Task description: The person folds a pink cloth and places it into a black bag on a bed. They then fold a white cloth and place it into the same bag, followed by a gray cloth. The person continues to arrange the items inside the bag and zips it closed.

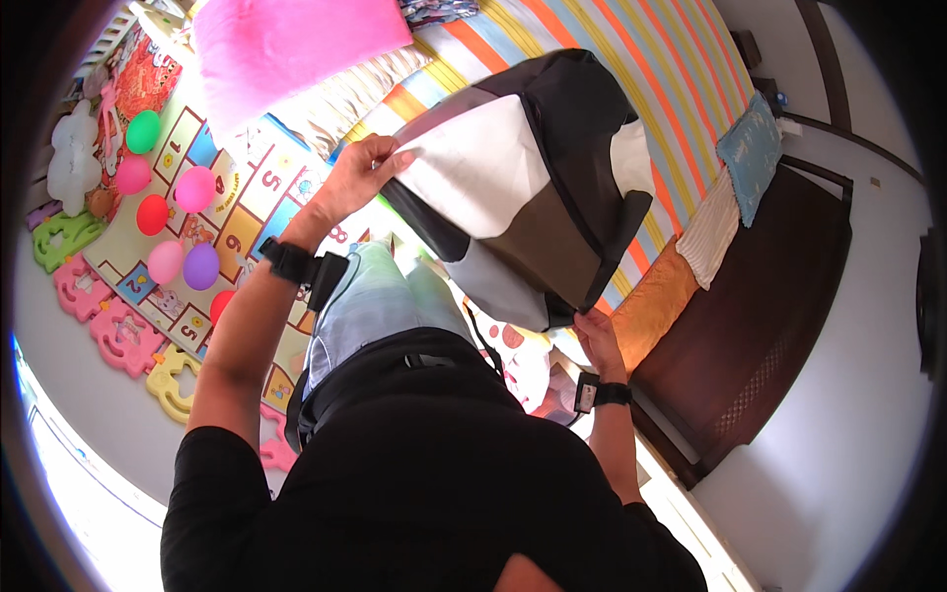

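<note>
A jacket-like garment [481,163] in white, black, grey and brown panels is spread between my hands, its far part over the striped bedspread [651,66]. My left hand [362,174] pinches its left edge between thumb and fingers, beside the white panel. At the near right corner, my right hand [598,340] grips the dark hem. A dark seam or zip line runs lengthwise down the garment. Past it, a black part lies bunched on the bed, and I cannot tell whether that is a sleeve or a hood.
A bright pink cushion [296,52] lies at the bed's upper left. Pillows and the dark wooden headboard [755,318] are on the right. On the left, several balloons [196,189] rest on a printed play mat [240,237], edged by a plastic play fence [126,337].
</note>
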Motion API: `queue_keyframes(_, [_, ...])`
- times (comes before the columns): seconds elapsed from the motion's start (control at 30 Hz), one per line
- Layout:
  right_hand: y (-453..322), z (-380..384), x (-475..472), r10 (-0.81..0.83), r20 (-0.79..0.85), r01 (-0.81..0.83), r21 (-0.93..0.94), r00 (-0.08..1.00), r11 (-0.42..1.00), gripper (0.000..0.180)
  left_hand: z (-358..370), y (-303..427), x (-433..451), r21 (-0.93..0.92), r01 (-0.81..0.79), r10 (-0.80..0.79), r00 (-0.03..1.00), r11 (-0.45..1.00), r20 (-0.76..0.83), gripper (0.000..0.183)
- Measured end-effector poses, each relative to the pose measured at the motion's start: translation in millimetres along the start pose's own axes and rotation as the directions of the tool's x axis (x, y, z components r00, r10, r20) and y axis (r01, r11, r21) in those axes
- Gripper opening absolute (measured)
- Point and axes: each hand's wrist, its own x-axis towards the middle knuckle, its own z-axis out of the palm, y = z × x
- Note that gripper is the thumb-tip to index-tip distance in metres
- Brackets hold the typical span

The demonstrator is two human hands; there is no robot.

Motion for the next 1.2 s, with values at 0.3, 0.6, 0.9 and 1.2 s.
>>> queue_keyframes(0.3, [8.8, 98.6, -39.0, -0.71, 0.2, 0.513, -0.819, 0.675, 0.257, 0.014, 9.8, 7.2, -15.0, 0.263, -0.037, 0.057, 0.996, 0.964, -0.068, 0.039])
queue_keyframes(0.6, [92.6, 110.8, 57.6, -0.651, -0.249, 0.006, -0.932, 0.717, 0.363, 0.042, 41.5, 5.9, -9.6, 0.425, -0.225, 0.234, 0.972, 0.877, 0.031, 0.025])
queue_keyframes(0.9, [136.7, 119.7, 124.6, -0.585, -0.4, -0.002, -0.827, 0.705, 0.563, 0.044, 53.2, -18.2, -15.0, 0.4, -0.145, 0.15, 0.988, 0.905, 0.019, 0.025])
queue_keyframes(1.2, [108.0, 72.3, 85.2, -0.613, -0.186, 0.233, -0.81, 0.768, 0.538, 0.012, 51.4, -11.0, -13.1, 0.447, -0.149, 0.162, 0.987, 0.882, 0.009, 0.026])
